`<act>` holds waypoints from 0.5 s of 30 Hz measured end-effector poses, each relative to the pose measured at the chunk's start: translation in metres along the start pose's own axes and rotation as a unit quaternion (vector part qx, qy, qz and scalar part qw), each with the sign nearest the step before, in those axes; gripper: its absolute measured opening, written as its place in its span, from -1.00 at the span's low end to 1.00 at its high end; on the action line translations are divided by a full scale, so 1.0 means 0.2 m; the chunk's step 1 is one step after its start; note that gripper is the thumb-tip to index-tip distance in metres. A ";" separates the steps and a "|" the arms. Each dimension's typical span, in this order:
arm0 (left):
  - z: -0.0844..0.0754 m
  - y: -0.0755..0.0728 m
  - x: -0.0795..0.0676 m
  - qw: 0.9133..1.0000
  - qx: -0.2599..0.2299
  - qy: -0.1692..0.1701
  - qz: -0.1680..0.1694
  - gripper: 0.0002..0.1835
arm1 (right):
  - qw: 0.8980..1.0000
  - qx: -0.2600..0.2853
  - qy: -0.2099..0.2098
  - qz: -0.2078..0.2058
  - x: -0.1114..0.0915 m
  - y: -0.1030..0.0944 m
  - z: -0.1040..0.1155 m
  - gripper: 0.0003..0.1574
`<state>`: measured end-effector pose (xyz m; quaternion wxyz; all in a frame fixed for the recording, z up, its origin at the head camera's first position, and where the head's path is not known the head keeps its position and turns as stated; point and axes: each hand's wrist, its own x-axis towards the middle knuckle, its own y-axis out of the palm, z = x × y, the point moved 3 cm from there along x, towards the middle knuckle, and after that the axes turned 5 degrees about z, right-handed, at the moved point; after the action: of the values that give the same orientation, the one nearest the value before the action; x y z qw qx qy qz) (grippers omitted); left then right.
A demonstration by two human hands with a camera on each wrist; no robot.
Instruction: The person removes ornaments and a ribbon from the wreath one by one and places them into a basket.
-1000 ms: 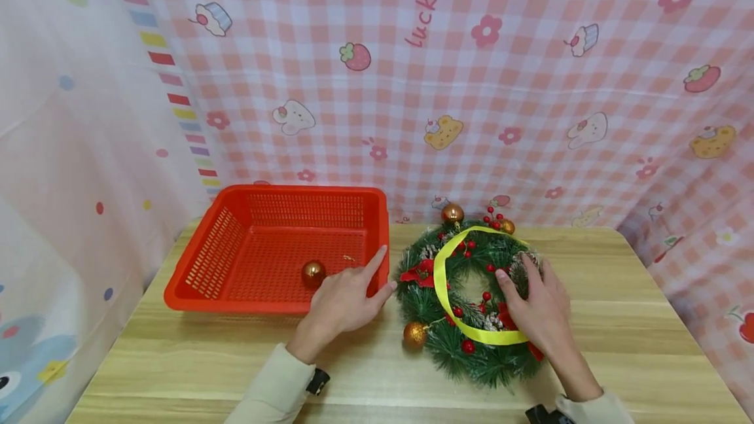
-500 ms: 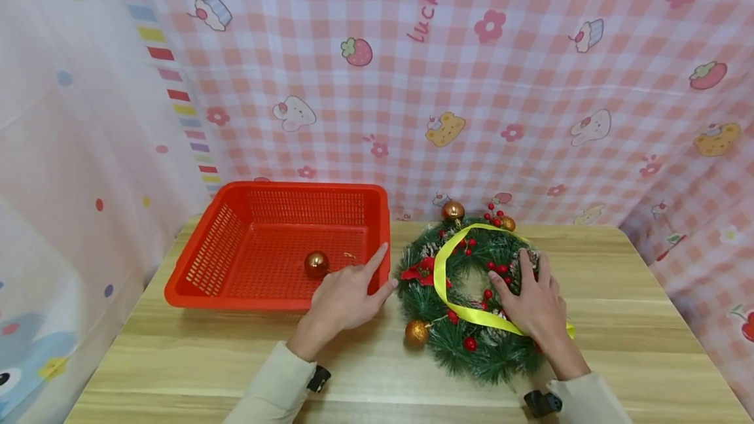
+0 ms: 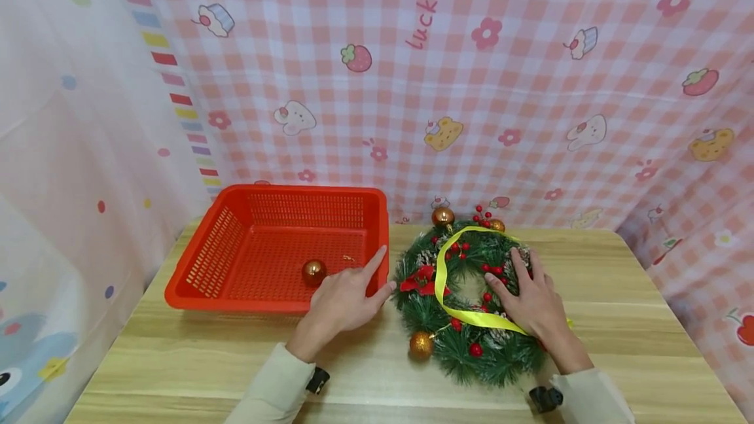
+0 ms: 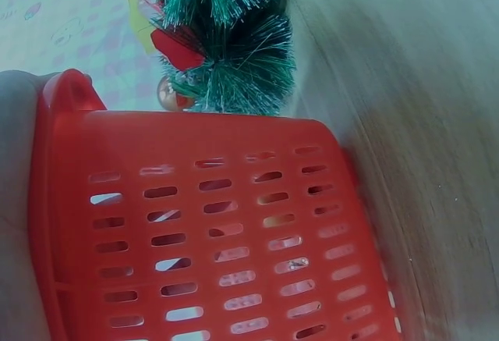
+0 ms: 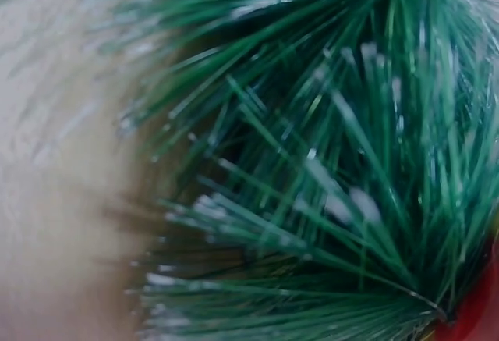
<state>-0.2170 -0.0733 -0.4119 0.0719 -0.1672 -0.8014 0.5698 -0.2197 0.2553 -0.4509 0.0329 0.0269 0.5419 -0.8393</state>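
Observation:
A green wreath (image 3: 459,358) lies on the table, trimmed with red berries, pinecones, red poinsettias and baubles. My right hand (image 3: 533,306) grips its right side, thumb toward the middle hole and fingers over the pinecone there. A yellow ribbon (image 3: 440,273) loops across the wreath and passes under this hand. My left hand (image 3: 344,300) rests at the front right corner of a red plastic basket (image 3: 283,306), index finger and thumb stretched out along the rim; its other fingers are hidden. The right wrist view is filled by green needles (image 5: 327,161) close up.
One shiny copper bauble (image 3: 314,272) lies in the basket, with a small gold hook (image 3: 349,258) beside it. Past the wooden table's (image 3: 177,371) back edge hangs a pink checked cloth (image 3: 400,103). A narrow gap separates basket and wreath.
Under my right hand the wreath has turned a little counterclockwise, its top baubles shifting left. The ribbon's near end has slipped beneath that hand. My left hand and the basket have stayed put.

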 end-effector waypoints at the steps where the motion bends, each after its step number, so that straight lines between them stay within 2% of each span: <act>1: 0.00 0.00 0.00 1.000 -0.002 0.001 0.001 -0.22 | 1.000 0.001 -0.001 -0.001 0.00 0.00 0.00 0.11; 7: 0.00 0.00 0.01 1.000 -0.007 0.007 -0.006 -0.22 | 1.000 0.003 -0.001 -0.012 0.01 0.00 -0.01 0.09; 9: -0.01 -0.01 0.01 1.000 -0.006 0.010 -0.020 -0.23 | 1.000 0.002 0.000 -0.013 0.01 0.00 -0.01 0.09; 11: -0.02 -0.02 0.00 0.998 -0.011 0.027 -0.049 -0.26 | 1.000 0.001 0.001 -0.015 0.01 0.00 -0.01 0.09; 12: -0.04 -0.02 -0.01 0.996 -0.010 0.045 -0.073 -0.29 | 1.000 0.001 0.001 -0.015 0.01 0.00 -0.01 0.09; 14: -0.08 -0.03 -0.02 0.987 -0.018 0.092 -0.128 -0.38 | 1.000 0.001 0.000 -0.016 0.01 0.01 -0.01 0.09; 15: -0.10 -0.03 -0.04 0.980 -0.030 0.122 -0.155 -0.43 | 1.000 0.002 0.000 -0.016 0.01 0.01 -0.01 0.09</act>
<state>-0.2052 -0.0596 -0.3983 0.2513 -0.1113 -0.8193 0.5032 -0.2206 0.2559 -0.4541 0.0198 0.0186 0.5405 -0.8409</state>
